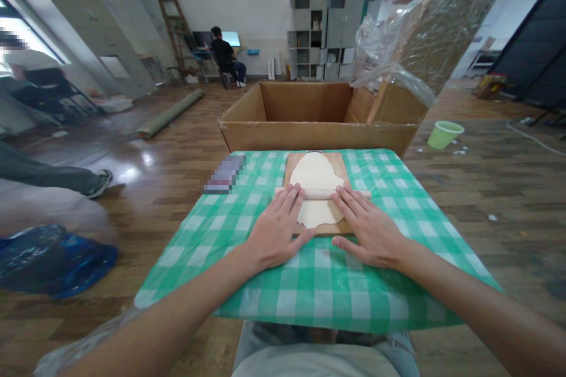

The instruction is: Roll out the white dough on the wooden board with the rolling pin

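Observation:
A flat, pale sheet of dough covers most of a wooden board. Across the dough lies a light rolling pin, roughly level from left to right. My left hand rests its outstretched fingers on the pin's left part, thumb pointing inward near the board's front edge. On the right part lie the fingertips of my right hand, also stretched out flat, its thumb apart from them. Neither hand wraps round the pin. Dough shows both beyond the pin and on the near side of it.
The board is on a table with a green-and-white checked cloth. A pixelated flat object lies at its left edge. Behind stands a large open cardboard box. A green bucket is on the floor at right. A person sits at a far desk.

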`<action>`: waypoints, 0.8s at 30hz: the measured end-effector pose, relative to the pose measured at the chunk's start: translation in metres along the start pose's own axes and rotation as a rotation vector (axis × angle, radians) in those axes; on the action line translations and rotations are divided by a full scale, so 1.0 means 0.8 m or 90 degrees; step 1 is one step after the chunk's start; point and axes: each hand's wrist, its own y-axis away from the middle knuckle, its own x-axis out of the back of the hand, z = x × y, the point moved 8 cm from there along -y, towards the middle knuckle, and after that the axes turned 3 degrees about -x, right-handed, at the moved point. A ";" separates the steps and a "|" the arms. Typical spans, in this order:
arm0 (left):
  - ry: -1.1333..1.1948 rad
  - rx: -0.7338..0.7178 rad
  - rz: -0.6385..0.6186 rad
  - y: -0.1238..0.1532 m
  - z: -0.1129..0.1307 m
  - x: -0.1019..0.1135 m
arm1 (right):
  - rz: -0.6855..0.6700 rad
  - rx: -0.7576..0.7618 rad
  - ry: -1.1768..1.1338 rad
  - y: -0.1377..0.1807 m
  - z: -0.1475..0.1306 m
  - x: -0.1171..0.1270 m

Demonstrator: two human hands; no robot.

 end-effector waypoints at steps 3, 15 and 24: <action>0.008 0.003 -0.013 -0.010 -0.010 0.000 | -0.007 -0.005 -0.007 -0.012 0.013 -0.002; -0.005 0.072 -0.112 -0.160 -0.127 -0.062 | -0.118 -0.141 -0.066 -0.152 0.145 -0.055; -0.066 0.029 -0.135 -0.248 -0.183 -0.091 | -0.215 -0.250 -0.002 -0.224 0.234 -0.097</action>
